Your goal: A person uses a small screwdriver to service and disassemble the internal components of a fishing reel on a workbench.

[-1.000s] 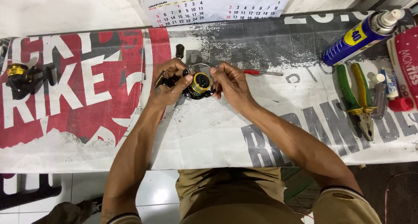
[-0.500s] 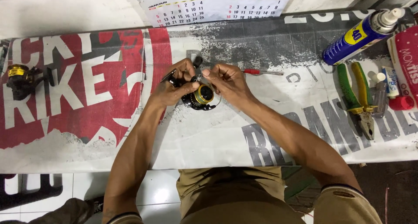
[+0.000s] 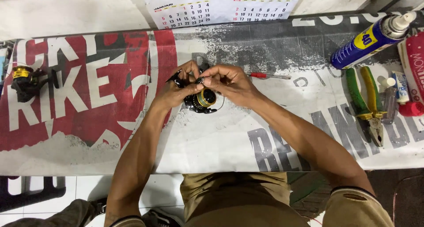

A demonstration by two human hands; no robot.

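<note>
We grip the black-and-gold fishing reel point(image 3: 199, 99); left hand point(image 3: 174, 91) clasps its body at nine o'clock; right hand point(image 3: 225, 80) pinches a top part; we should steady it and turn gently.

A printed banner point(image 3: 282, 152) in red, white and grey covers the counter. At nine o'clock on it lies a second black-and-gold fishing reel point(image 3: 25, 80). At twelve o'clock a wall calendar point(image 3: 221, 5) hangs above the counter's far edge. Toward one o'clock rests a red-handled screwdriver point(image 3: 267, 76). At two o'clock a blue-and-yellow spray can point(image 3: 369, 39) lies tilted. At three o'clock sit green-and-yellow-handled pliers point(image 3: 367, 107), with a small white tube point(image 3: 401, 87) just beside them.
</note>
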